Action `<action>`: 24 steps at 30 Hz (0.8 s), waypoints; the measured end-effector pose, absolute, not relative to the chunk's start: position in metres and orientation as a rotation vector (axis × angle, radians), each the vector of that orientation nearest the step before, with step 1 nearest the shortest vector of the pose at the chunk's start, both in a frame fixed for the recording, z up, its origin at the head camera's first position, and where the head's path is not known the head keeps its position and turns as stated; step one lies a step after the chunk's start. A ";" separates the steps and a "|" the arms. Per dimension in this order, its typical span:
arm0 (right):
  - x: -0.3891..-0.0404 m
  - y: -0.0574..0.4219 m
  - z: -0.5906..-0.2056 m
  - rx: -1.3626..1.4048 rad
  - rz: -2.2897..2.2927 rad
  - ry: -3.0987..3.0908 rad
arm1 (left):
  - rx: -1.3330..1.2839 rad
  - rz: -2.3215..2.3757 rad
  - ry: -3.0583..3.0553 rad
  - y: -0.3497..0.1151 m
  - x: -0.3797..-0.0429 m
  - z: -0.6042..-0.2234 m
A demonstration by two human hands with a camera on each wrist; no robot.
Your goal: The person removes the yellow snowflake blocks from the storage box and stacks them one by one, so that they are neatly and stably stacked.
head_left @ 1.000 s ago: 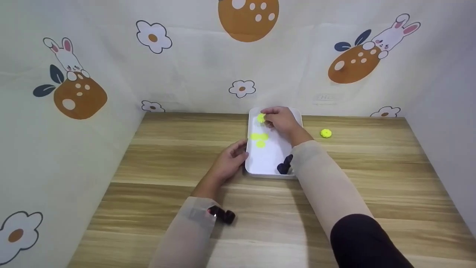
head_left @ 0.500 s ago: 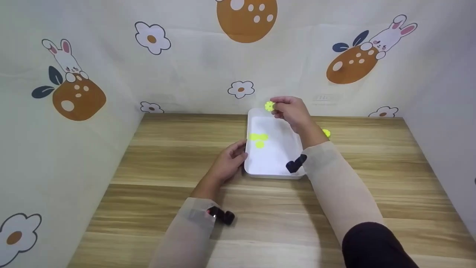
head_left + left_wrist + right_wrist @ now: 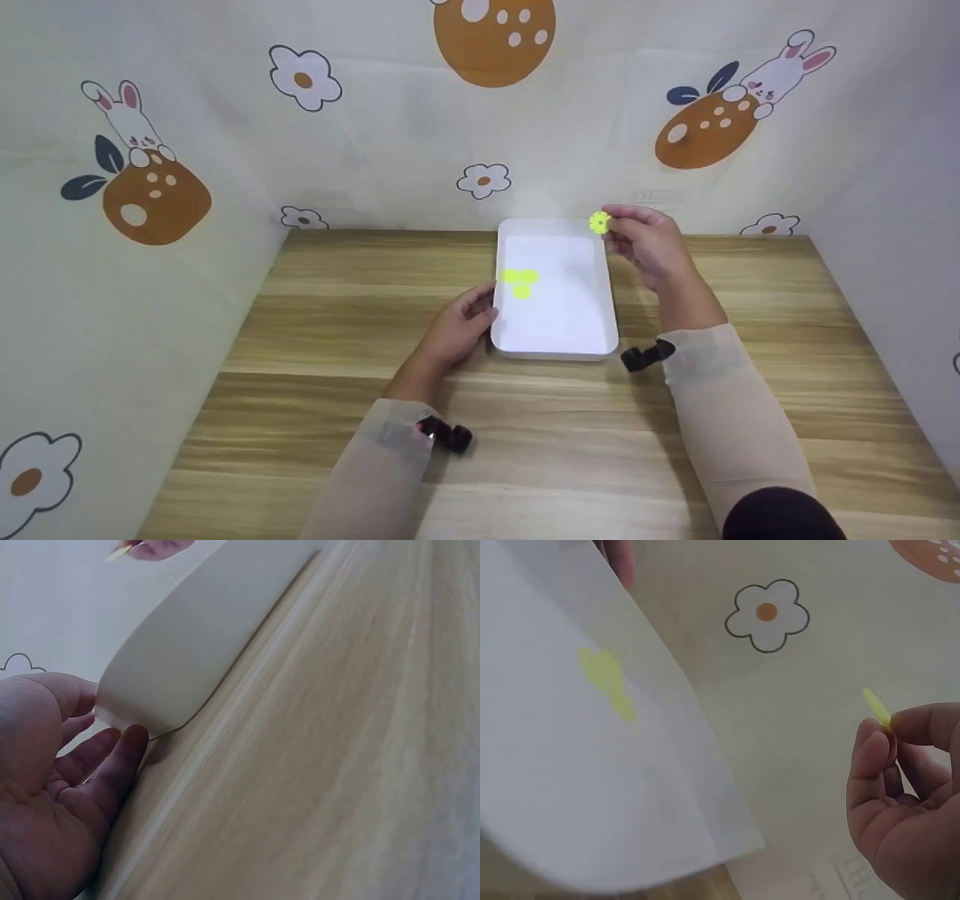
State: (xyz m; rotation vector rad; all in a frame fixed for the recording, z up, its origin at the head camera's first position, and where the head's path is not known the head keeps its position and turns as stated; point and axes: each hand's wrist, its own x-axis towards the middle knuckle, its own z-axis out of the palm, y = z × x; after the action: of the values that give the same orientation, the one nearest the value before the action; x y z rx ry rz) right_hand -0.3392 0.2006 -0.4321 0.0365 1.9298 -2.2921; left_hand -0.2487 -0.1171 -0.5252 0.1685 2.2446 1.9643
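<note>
A small bright-yellow disc (image 3: 599, 223) with a scalloped rim and a centre hole is pinched between the thumb and fingertips of my right hand (image 3: 654, 244). It is held above the far right corner of the white tray (image 3: 559, 322); the right wrist view shows this disc (image 3: 876, 706) edge-on. Several yellow pieces (image 3: 522, 291) lie flat in the tray's left half, their details washed out. My left hand (image 3: 456, 330) rests its fingertips against the tray's left outer wall. In the left wrist view, relaxed left fingers (image 3: 126, 757) touch the outside of the tray wall (image 3: 169, 667).
The tray stands on a wood-grain table (image 3: 322, 315), close to the back wall. A pale cloth (image 3: 382, 142) printed with rabbits, oranges and flowers covers the back and left. Small black cameras (image 3: 646, 355) sit at both wrists.
My right hand has lifted the yellow disc from over the tray's far left and carried it right. The loose disc right of the tray is now hidden. My left hand has stayed put.
</note>
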 end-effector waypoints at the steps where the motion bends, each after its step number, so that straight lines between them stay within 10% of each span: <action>1: -0.337 0.206 -0.433 0.040 -2.305 1.924 | 0.168 1.966 2.244 -0.117 -0.249 -0.526; 24: -0.336 0.283 -0.476 0.383 -2.231 2.046 | 0.098 1.954 2.210 -0.117 -0.250 -0.527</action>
State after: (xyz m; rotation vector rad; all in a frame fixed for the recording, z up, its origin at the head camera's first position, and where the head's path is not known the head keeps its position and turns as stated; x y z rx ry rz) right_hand -0.3363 0.2831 -0.4760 0.3829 2.0463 -2.2307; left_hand -0.2500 -0.1169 -0.5270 0.0984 2.2096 1.9535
